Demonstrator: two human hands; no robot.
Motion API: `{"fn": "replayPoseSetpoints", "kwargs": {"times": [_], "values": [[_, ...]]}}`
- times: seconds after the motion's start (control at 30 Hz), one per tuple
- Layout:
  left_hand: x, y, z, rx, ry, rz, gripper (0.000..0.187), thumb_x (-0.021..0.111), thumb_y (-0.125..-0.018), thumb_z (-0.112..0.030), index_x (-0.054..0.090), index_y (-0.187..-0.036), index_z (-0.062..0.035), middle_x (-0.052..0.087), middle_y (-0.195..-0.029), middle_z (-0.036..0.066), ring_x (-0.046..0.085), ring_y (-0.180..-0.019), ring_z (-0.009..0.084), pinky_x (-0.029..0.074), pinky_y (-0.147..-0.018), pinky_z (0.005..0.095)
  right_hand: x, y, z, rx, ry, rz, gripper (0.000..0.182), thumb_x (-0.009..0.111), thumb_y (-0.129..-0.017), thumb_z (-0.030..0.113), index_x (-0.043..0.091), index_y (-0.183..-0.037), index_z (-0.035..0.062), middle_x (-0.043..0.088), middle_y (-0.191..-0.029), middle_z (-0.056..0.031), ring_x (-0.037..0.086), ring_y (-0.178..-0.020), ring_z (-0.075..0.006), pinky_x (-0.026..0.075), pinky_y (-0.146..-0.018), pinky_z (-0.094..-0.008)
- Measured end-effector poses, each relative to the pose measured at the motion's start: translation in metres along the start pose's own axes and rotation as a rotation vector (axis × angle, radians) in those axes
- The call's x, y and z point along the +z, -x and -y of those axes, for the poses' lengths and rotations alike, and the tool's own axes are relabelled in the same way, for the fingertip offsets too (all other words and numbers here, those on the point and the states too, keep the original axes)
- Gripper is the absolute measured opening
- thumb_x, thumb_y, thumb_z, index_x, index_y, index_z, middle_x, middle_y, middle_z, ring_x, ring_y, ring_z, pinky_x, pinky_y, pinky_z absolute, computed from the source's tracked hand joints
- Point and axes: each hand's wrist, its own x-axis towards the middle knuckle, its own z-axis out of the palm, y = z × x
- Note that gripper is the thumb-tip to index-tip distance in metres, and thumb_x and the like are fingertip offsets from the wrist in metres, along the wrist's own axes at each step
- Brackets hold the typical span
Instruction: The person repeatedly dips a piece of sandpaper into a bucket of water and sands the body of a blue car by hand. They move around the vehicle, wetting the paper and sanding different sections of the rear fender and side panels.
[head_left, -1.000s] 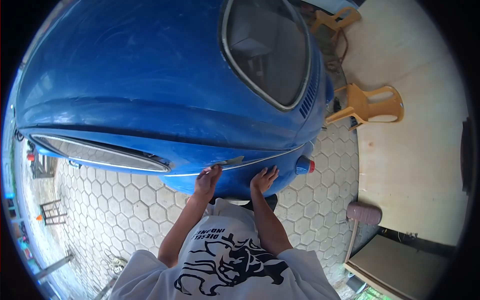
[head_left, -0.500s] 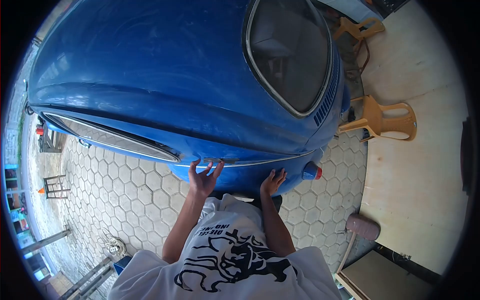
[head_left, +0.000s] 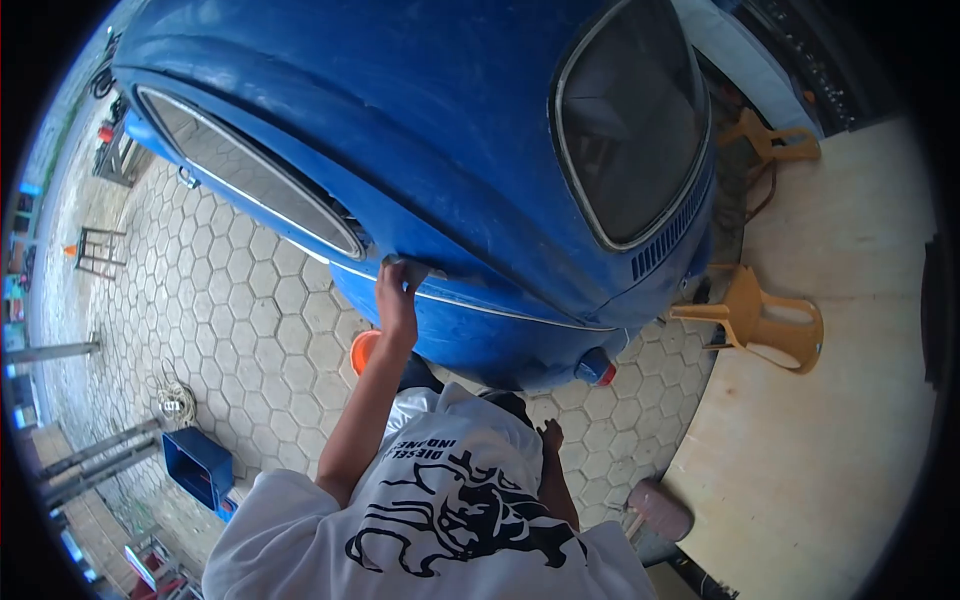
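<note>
The door handle (head_left: 412, 270) is a slim chrome lever set flat on the side of the blue car (head_left: 400, 130), just below the rear corner of the side window (head_left: 250, 175) and just above the thin chrome trim strip (head_left: 500, 310) that runs along the body. The car is glossy blue and rounded. Fingers cover the handle's front end; its rear tip shows.

One blue car (head_left: 420, 120) with two windows showing. One handle (head_left: 415, 268), one chrome strip (head_left: 500, 308). Two hands: left (head_left: 395, 300) and right (head_left: 550, 437). Two yellow chairs (head_left: 765, 325). One blue box (head_left: 198, 466). One orange cone (head_left: 364, 350).
</note>
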Motion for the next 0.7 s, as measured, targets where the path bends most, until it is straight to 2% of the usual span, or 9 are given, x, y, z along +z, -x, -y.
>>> {"fn": "replayPoseSetpoints", "kwargs": {"times": [0.07,0.13,0.23,0.33,0.37,0.5,0.6,0.63,0.7], "values": [[0.021,0.018,-0.010,0.422,-0.722,-0.007,0.026,0.046,-0.101,-0.020,0.054,-0.107,0.0045,0.055,-0.110,0.015,0.054,-0.097,0.0329,0.044,-0.096,0.0407,-0.017,-0.001,-0.015,-0.088,0.450,0.143,0.043,0.062,-0.092,0.016,0.057,-0.133,0.0034,0.059,-0.128,-0.0167,0.060,-0.116,-0.0268,0.056,-0.093,-0.0423],[0.042,0.029,0.012,0.769,-0.839,-0.175,0.019,0.051,-0.100,-0.012,0.056,-0.108,0.0049,0.050,-0.124,0.024,0.055,-0.111,0.0426,0.045,-0.102,0.0444,-0.029,0.003,-0.009,-0.114,0.680,0.280,0.043,0.061,-0.093,0.016,0.056,-0.133,0.0013,0.060,-0.126,-0.0171,0.060,-0.115,-0.0269,0.057,-0.092,-0.0438],[0.053,0.039,0.042,1.057,-0.921,0.037,0.017,0.054,-0.095,-0.001,0.054,-0.112,0.0048,0.033,-0.146,0.029,0.045,-0.130,0.0483,0.039,-0.113,0.0478,-0.040,-0.008,0.009,-0.137,0.535,0.260,0.043,0.060,-0.094,0.016,0.056,-0.133,0.0001,0.059,-0.126,-0.0173,0.060,-0.115,-0.0274,0.057,-0.092,-0.0444],[0.034,0.023,0.096,0.996,-1.091,0.112,0.022,0.057,-0.089,0.005,0.056,-0.111,0.0030,0.031,-0.151,0.031,0.035,-0.139,0.0492,0.037,-0.115,0.0547,-0.050,-0.020,0.028,-0.170,0.290,0.205,0.042,0.059,-0.094,0.017,0.056,-0.133,-0.0010,0.059,-0.126,-0.0175,0.060,-0.114,-0.0278,0.057,-0.093,-0.0450],[0.019,0.013,0.115,1.075,-1.169,0.144,0.025,0.056,-0.088,0.004,0.056,-0.113,0.0016,0.028,-0.154,0.030,0.035,-0.139,0.0487,0.036,-0.115,0.0544,-0.052,-0.024,0.036,-0.182,0.211,0.192,0.042,0.059,-0.094,0.017,0.056,-0.132,-0.0014,0.059,-0.126,-0.0176,0.060,-0.114,-0.0280,0.057,-0.093,-0.0452],[-0.039,0.020,0.162,0.907,-1.361,0.383,0.023,0.051,-0.091,0.003,0.056,-0.113,0.0013,0.029,-0.154,0.029,0.034,-0.142,0.0436,0.033,-0.117,0.0510,-0.063,-0.037,0.047,-0.206,-0.066,0.159,0.042,0.058,-0.095,0.017,0.055,-0.132,-0.0029,0.059,-0.126,-0.0179,0.060,-0.114,-0.0287,0.057,-0.093,-0.0459],[-0.026,0.021,0.152,0.891,-1.226,0.256,0.021,0.050,-0.094,0.002,0.055,-0.114,0.0031,0.026,-0.155,0.031,0.032,-0.143,0.0444,0.035,-0.115,0.0522,-0.069,-0.043,0.055,-0.064,-0.446,0.161,0.042,0.057,-0.095,0.018,0.055,-0.132,-0.0040,0.058,-0.126,-0.0182,0.060,-0.113,-0.0291,0.057,-0.094,-0.0465],[-0.010,0.032,0.131,0.622,-0.967,0.217,0.018,0.049,-0.096,0.002,0.052,-0.113,0.0054,0.018,-0.156,0.035,0.026,-0.142,0.0515,0.035,-0.113,0.0546,-0.070,-0.036,0.058,0.139,-0.658,0.131,0.043,0.056,-0.096,0.018,0.055,-0.132,-0.0050,0.057,-0.128,-0.0188,0.059,-0.113,-0.0293,0.057,-0.095,-0.0468],[0.024,0.024,0.088,0.882,-0.889,0.041,0.017,0.049,-0.096,0.002,0.051,-0.111,0.0061,0.014,-0.156,0.038,0.022,-0.141,0.0561,0.035,-0.112,0.0573,-0.074,-0.030,0.066,0.137,-0.559,0.115,0.045,0.057,-0.096,0.024,0.057,-0.129,-0.0064,0.060,-0.125,-0.0186,0.061,-0.112,-0.0276,0.057,-0.092,-0.0444]]}}
